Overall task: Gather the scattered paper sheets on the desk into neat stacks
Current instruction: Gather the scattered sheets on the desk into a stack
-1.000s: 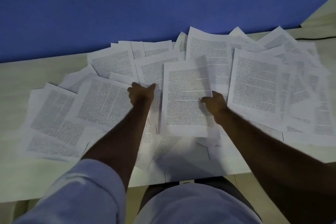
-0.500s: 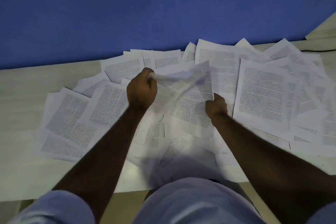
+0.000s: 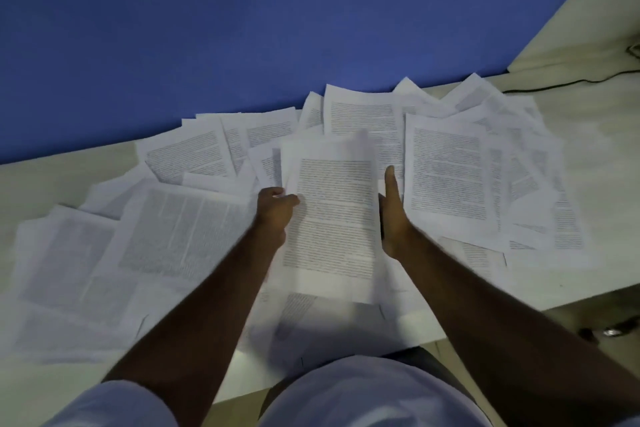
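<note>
Sheets: more than a dozen printed paper sheets [image 3: 446, 170] overlapping across the desk [image 3: 52, 180]; exact count unclear.
Centre sheet [image 3: 332, 218]: between both hands, on top of the pile.
Left hand [image 3: 275, 210]: fingers curled, pinching its left edge.
Right hand [image 3: 393, 215]: one, flat and open, edge-on against its right side.

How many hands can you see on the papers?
2. The left hand holds the left edge of the middle sheet. The right hand stands flat against its right edge. None seem hidden.
</note>
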